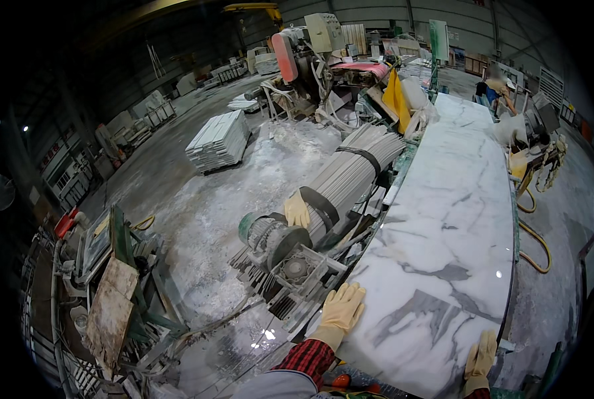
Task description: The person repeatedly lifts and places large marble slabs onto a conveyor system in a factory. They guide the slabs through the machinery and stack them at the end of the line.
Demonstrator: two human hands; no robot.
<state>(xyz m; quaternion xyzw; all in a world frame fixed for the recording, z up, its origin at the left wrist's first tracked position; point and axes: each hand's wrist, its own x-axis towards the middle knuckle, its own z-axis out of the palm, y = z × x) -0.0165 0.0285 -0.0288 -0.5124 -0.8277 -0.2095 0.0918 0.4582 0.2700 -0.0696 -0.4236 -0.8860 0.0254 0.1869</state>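
Observation:
A long white marble slab [451, 219] with grey veins stretches away from me, its surface glossy. My left hand [340, 312], in a cream rubber glove below a red-and-black checked cuff, lies flat on the slab's near left edge with fingers stretched out. At the near right edge of the slab rests my right hand [481, 356], gloved alike, its fingers extended forward along the edge. Neither hand is wrapped round anything. The undersides of both palms are hidden.
Left of the slab are a motor with gearbox [277, 243], a strapped bundle of pale strips [356, 159] and a loose glove [297, 210]. Stacked slabs [219, 141] stand on the dusty floor. A yellow hose [539, 249] curves on the right. Another person [497, 90] is at the far right.

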